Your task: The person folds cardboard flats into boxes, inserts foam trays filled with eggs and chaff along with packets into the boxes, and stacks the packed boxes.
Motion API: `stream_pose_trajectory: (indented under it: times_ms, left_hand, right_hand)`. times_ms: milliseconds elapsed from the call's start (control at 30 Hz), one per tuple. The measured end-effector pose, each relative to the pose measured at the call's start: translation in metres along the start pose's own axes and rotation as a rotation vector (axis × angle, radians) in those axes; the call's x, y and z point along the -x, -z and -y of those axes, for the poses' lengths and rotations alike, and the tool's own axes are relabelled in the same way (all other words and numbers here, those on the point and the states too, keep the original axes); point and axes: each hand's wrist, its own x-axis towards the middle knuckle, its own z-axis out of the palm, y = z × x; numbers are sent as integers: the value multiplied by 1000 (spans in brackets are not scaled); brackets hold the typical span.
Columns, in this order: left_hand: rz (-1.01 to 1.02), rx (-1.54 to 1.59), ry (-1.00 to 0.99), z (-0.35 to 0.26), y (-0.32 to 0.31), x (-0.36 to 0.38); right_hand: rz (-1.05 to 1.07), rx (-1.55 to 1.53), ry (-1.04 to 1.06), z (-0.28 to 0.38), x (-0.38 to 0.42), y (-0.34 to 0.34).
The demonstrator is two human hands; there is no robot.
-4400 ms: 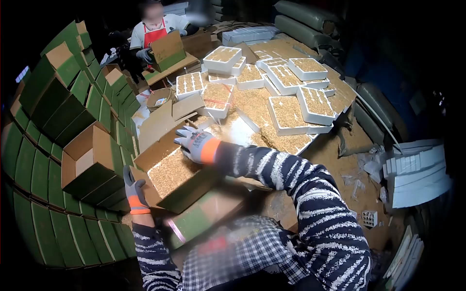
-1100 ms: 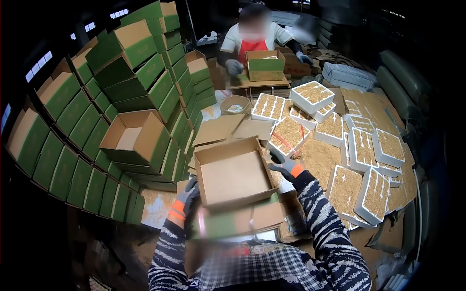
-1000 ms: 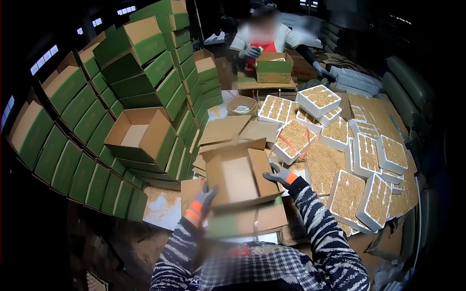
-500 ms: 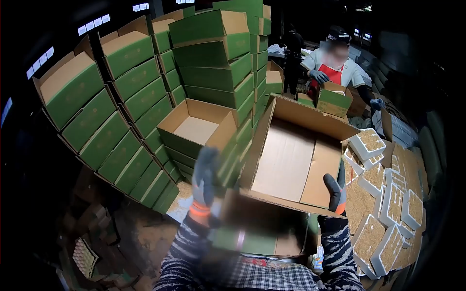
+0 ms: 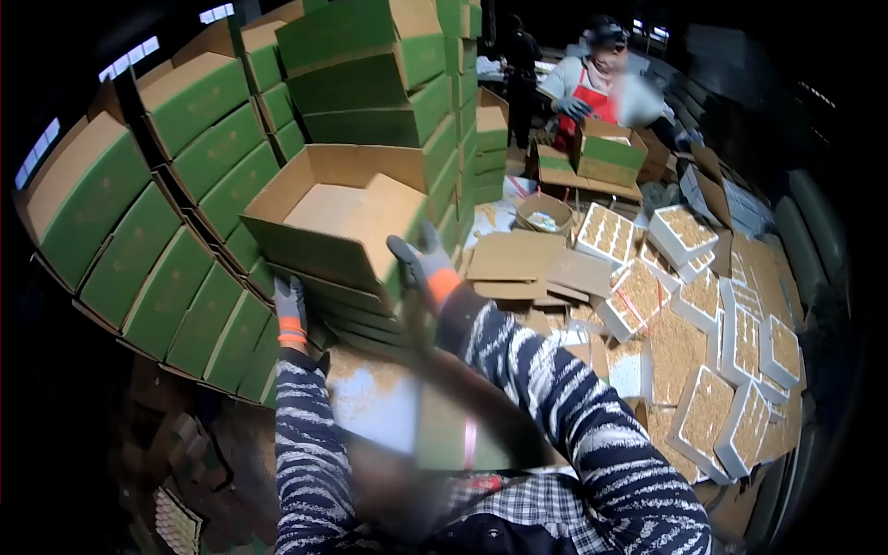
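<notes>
An open-topped cardboard box (image 5: 324, 254), green outside and brown inside, sits on a short stack of similar green boxes (image 5: 356, 319). My right hand (image 5: 425, 264), in a grey glove with an orange cuff, grips the box's right wall, its thumb at the upper edge. At the lower front left of the box, my left hand (image 5: 289, 303), gloved the same way, holds the bottom edge with its fingers pointing up. Part of that hand's grip is hidden. A blurred dark strip crosses in front of my right forearm, above a green box (image 5: 453, 425) near my body.
Tall stacks of green boxes (image 5: 120, 222) stand on the left and behind. On the right lie white trays (image 5: 708, 416) filled with brown grainy material, beside flattened cardboard (image 5: 513, 259). Across from me a person in a red apron (image 5: 592, 102) handles a green box (image 5: 610, 153).
The box has moved left and away from me onto the short stack. My right hand came across with it, and my left hand lowered to the box's front edge. The view turned slightly right.
</notes>
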Motion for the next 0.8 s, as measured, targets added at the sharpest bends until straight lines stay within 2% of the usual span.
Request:
stream_pose_trajectory:
  times_ms: [33, 67, 100, 133, 167, 200, 233, 300, 367, 433, 500, 600, 700, 733, 767, 800]
  left_hand:
    - [35, -172, -68, -5, 4, -3]
    - [-13, -20, -59, -26, -5, 4]
    - [-73, 133, -49, -39, -19, 14]
    - [-282, 267, -169, -34, -37, 31]
    - [-443, -48, -120, -85, -52, 71]
    - [-478, -137, -244, -148, -74, 117]
    - [-294, -24, -283, -168, -90, 161]
    - [378, -189, -300, -152, -114, 225]
    - [692, -285, -339, -150, -158, 259]
    - [759, -254, -289, -106, -199, 273]
    - [809, -311, -311, -107, -221, 273]
    - [1034, -742, -463, -120, -233, 279]
    - [1050, -703, -485, -117, -228, 274]
    - [952, -564, -379, -113, -220, 272]
    - [825, -515, -382, -114, -211, 268]
    - [816, -529, -249, -118, -201, 262]
  right_hand:
    - [232, -51, -138, 0, -2, 18]
    - [319, 187, 35, -8, -7, 39]
    - [364, 450, 111, -6, -4, 67]
    - [324, 478, 93, -6, 7, 95]
    - [286, 504, 78, -7, 23, 124]
    - [212, 726, 254, -22, 37, 160]
    - [133, 946, 434, -43, 52, 194]
    - [19, 1209, 494, -77, 110, 236]
    - [256, 1343, 369, -72, 187, 226]
    - [643, 1400, 309, -93, 245, 212]
    - [731, 1284, 413, -102, 277, 210]
    - [792, 1094, 503, -122, 288, 226]
    - [765, 1015, 416, -119, 287, 244]
    - [662, 1054, 410, -101, 281, 250]
    - [566, 1087, 398, -80, 272, 260]
    - [433, 1067, 416, -82, 261, 274]
